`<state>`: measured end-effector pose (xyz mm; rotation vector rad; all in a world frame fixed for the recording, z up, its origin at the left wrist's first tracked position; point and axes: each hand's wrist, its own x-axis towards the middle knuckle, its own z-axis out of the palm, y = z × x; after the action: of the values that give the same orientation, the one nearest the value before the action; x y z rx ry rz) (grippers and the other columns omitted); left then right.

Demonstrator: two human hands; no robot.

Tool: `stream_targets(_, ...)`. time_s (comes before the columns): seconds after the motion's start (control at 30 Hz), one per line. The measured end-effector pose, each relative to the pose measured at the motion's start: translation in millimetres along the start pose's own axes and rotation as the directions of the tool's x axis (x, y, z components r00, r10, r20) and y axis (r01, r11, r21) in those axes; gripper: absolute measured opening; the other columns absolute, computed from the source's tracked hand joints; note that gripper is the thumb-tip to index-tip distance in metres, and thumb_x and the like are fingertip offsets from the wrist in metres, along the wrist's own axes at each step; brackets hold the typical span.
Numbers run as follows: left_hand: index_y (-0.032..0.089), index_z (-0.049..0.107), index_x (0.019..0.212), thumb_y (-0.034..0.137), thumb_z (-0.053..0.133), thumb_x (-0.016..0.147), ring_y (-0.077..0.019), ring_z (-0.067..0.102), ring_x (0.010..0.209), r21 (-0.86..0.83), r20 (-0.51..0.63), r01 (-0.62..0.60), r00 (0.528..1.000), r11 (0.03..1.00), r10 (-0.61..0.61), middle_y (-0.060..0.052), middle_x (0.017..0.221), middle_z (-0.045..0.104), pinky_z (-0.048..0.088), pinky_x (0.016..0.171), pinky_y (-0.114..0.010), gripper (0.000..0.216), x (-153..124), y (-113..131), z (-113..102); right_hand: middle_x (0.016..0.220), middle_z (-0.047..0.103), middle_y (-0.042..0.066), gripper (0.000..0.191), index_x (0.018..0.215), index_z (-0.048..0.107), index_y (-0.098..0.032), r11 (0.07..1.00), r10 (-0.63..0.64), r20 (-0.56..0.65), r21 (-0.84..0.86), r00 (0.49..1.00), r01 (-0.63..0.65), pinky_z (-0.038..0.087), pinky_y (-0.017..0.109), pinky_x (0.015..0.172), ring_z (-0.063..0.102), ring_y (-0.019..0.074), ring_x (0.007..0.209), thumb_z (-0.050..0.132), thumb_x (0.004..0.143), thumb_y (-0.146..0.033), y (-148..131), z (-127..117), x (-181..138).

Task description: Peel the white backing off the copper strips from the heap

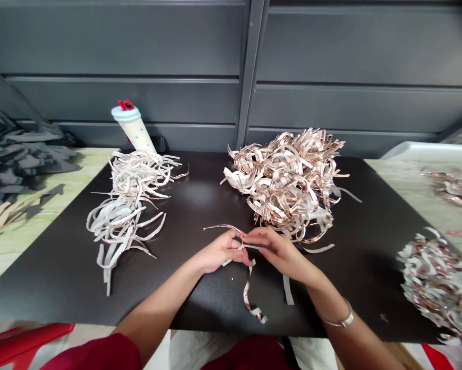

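- Strip [251, 246] is being pinched by the left hand [223, 253], nearly closed.
- Strip is being extended crosswise toward the half-curled right hand [281, 255]; right-hand grip cannot be told.

- both arms [165, 295] angled in from the sides, forearms bare
- left hand [223, 253] was curled up, fingers bent
- right hand [280, 253] went back-side up, fingers reaching leftward
- fingertips were super close together
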<state>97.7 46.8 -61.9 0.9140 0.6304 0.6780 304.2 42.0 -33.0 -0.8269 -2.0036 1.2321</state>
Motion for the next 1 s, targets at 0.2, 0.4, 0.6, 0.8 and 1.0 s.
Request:
stream_targets(0.2,0.017,0.047,0.101,0.031,0.079,0.068,-0.0176,0.068,0.065,-0.052,0.174,0.083,0.982,0.995,-0.072,-0.001,0.071,0.067,0.049,0.064,-0.028,0.048,-5.2,10.3,2.6,0.118,0.066,0.010,0.021,0.111,0.044,-0.023,0.951,0.030,0.062,0.305,0.998,-0.048,0.045,0.045,0.100,0.059,0.0188,0.115,0.050,0.091,-0.018,-2.8,-17.8,-7.7)
stream_targets(0.4,0.016,0.048,0.080,0.036,0.071,0.075,-0.0034,0.043,0.038,0.266,-0.034,-0.043,0.998,0.963,0.054,0.007,0.054,0.052,0.031,0.039,-0.015,0.031,-5.6,13.9,13.1,0.114,0.066,0.009,0.033,0.116,0.045,-0.024,0.958,0.065,0.021,0.279,0.998,-0.068,0.049,0.040,0.096,0.062,0.0179,0.110,0.060,0.086,-0.024,-3.7,-14.0,-7.6)
stream_targets(0.6,0.017,0.049,0.104,0.031,0.068,0.077,-0.0144,0.067,0.060,0.299,-0.127,-0.071,0.985,0.952,0.113,0.001,0.068,0.063,0.048,0.059,-0.023,0.036,-0.7,4.9,11.8,0.109,0.068,0.008,0.034,0.116,0.051,-0.024,0.965,0.060,-0.038,0.257,0.997,-0.049,0.048,0.041,0.099,0.063,0.0184,0.107,0.062,0.084,-0.022,-0.3,-8.4,-4.0)
stream_targets(0.8,0.017,0.047,0.095,0.031,0.072,0.073,-0.0137,0.066,0.056,0.028,-0.044,-0.054,0.998,0.998,0.055,0.001,0.069,0.062,0.042,0.052,-0.019,0.037,-1.8,9.7,8.5,0.102,0.071,0.008,0.014,0.096,0.067,-0.019,0.957,0.111,-0.043,0.274,0.993,-0.095,0.053,0.038,0.093,0.067,0.0196,0.101,0.064,0.083,-0.024,0.1,-15.4,-5.2)
stream_targets(1.0,0.014,0.052,0.092,0.034,0.076,0.068,-0.0088,0.057,0.045,-0.038,0.098,0.103,0.990,0.994,-0.099,-0.001,0.065,0.063,0.032,0.042,-0.018,0.039,-4.4,17.6,1.3,0.066,0.073,0.000,0.017,0.068,0.064,-0.022,0.871,0.204,-0.279,0.490,0.938,-0.044,0.060,0.035,0.076,0.073,0.0209,0.078,0.080,0.067,-0.027,4.7,-32.9,-14.6)
